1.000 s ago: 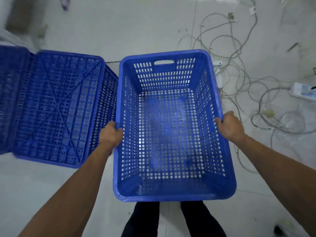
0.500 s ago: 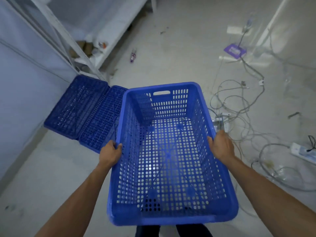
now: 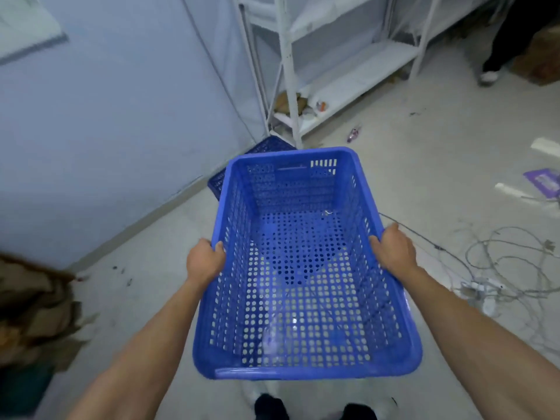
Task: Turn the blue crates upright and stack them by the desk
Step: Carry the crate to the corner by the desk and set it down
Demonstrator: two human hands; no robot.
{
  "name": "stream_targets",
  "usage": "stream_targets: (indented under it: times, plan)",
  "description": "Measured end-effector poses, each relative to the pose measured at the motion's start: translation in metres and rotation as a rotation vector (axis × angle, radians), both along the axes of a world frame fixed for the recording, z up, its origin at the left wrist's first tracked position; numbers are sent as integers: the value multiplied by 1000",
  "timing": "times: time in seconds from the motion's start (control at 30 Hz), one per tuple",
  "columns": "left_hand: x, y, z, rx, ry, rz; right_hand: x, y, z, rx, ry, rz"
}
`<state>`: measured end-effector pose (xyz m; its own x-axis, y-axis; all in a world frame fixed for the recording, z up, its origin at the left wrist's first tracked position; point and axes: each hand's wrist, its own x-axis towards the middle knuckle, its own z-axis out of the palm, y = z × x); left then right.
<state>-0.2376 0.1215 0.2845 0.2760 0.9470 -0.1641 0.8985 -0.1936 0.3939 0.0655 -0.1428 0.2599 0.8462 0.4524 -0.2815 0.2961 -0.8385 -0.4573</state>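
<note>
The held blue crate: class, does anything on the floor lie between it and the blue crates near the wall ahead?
Nothing visible does. The held crate, gripped by the left hand and right hand, partly hides the floor crates. Loose cables lie off right.

1. Both forearms are bare and reach forward and up from the lower corners of the view, converging slightly toward the middle.
2. The left hand is closed over the left long rim of the blue crate, knuckles facing up, fingers curled over the edge into the inside.
3. The right hand grips the right long rim the same way, thumb on the outer side, fingers hooked over the top.
4. The two hands sit roughly level with each other, about midway along the rims, wrists straight.
5. Dark trouser legs and the feet show below, between the arms.
</note>
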Motion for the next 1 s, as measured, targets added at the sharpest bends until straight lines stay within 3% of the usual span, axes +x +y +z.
stream_targets:
  times: [0.27, 0.53, 1.0]
  plan:
    - [-158, 89, 13, -33, -190, 268, -100, 155, 28, -83, -134, 217]
    - [-284, 164, 40, -32, -212, 459, -194, 297, 59, -79, -199, 450]
    - [-366, 321, 14, -13, -135, 714, -258, 566, 38, -50, -225, 734]
